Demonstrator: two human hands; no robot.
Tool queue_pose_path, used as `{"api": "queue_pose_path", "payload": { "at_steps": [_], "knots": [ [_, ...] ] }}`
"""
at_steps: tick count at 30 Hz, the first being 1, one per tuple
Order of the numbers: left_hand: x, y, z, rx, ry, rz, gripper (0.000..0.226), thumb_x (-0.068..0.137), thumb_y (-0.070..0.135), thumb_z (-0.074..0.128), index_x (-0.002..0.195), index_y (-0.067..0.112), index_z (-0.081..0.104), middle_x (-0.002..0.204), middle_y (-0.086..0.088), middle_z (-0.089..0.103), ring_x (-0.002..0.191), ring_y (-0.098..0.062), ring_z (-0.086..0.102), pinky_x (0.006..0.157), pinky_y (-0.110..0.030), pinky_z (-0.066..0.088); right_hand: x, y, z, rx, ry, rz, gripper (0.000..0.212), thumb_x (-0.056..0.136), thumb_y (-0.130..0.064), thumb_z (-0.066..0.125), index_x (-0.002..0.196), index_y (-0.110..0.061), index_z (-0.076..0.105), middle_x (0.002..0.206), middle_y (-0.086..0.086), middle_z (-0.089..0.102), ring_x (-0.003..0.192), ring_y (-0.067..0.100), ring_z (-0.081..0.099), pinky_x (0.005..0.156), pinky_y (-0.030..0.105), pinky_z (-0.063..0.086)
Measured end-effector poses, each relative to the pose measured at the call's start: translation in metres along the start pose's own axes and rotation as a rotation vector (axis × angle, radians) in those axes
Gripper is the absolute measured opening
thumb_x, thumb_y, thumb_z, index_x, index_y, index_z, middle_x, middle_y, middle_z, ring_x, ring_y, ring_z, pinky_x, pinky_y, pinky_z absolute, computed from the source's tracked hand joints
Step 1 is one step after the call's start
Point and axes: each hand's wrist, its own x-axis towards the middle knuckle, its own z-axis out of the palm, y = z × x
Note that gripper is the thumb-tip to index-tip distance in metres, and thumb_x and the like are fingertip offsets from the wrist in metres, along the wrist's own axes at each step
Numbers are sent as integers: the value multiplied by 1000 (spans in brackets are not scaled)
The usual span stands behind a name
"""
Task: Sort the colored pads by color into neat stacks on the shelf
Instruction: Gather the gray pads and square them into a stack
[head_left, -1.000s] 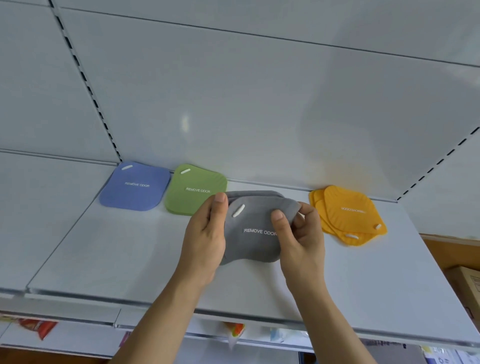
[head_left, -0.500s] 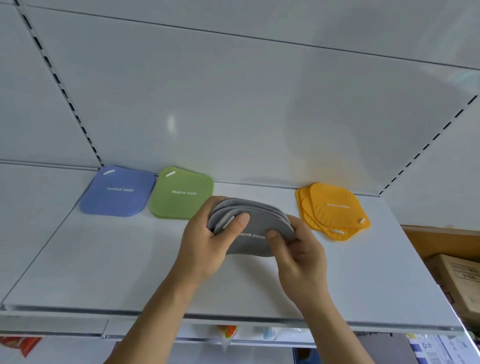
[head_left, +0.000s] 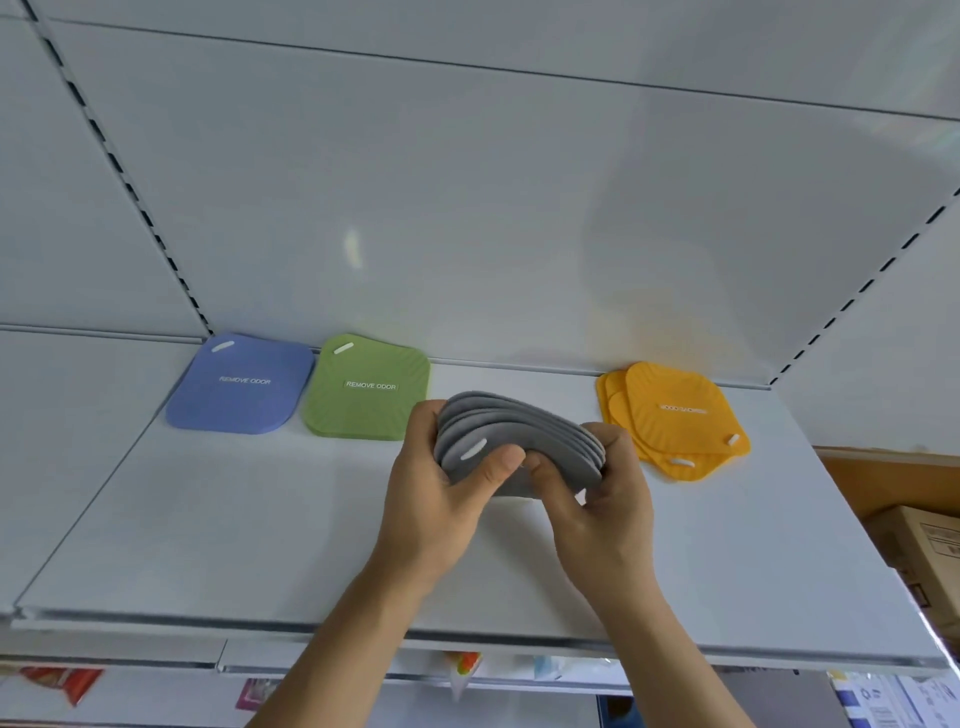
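Several grey pads (head_left: 511, 431), bent and fanned, are held just above the white shelf (head_left: 260, 519) at its middle. My left hand (head_left: 441, 488) grips their left edge with the thumb on top, and my right hand (head_left: 597, 499) grips the right edge. A blue pad stack (head_left: 244, 384) lies at the back left, with a green pad stack (head_left: 369, 389) right beside it. At the back right, orange pads (head_left: 675, 415) lie in a loose, offset pile.
The shelf's white back panel (head_left: 493, 208) rises behind the pads. A cardboard box (head_left: 924, 551) sits lower at the right. Packaged goods (head_left: 467, 665) show on the level below the shelf's front edge.
The grey pads were held flat facing me; both hands have since squeezed them into a bent, fanned bundle. The camera has shifted slightly.
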Motion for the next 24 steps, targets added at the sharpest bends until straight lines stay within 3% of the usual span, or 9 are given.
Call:
{"api": "queue_pose_path", "payload": {
  "at_steps": [3,6,11,16,21,24],
  "knots": [
    [1,-2,-4,90,-13,-8,44,78,50,87,104,32,56,98,24,72,93,2,70,77,-9,47,0,4,0,-5,17,48,31,85,-25,86,97,-35,59,87,-19,71,80,10,66,68,35,54],
    [1,-6,-2,76,-7,-27,44,75,47,81,107,30,56,101,23,74,95,2,71,79,-9,49,-2,3,3,70,-31,96,31,85,-28,85,102,-33,59,93,-20,73,85,6,70,71,29,57],
    [5,-9,-8,23,-48,-58,35,84,30,83,107,24,57,99,14,73,93,-3,69,78,-13,50,1,7,-3,3,-101,19,39,91,-4,75,110,-33,59,98,-20,71,89,9,68,71,20,51],
    [9,-19,-15,-29,-56,-44,26,78,20,64,104,19,59,101,-5,72,100,-30,67,88,-46,54,2,9,3,11,-59,-7,36,90,-6,77,106,-36,65,97,-22,73,90,8,69,73,24,55],
    [11,-14,-2,-39,10,-59,30,74,13,60,103,19,57,95,5,72,89,-9,67,77,-24,52,6,12,7,139,-88,50,33,95,2,67,109,-27,67,101,-8,76,96,15,71,82,34,56],
    [10,-7,1,-40,26,-36,36,75,9,58,108,24,59,98,13,73,92,-5,68,77,-16,53,4,10,9,151,-65,33,35,94,-2,65,114,-32,64,106,-6,75,101,19,70,84,38,57]
  ]
}}
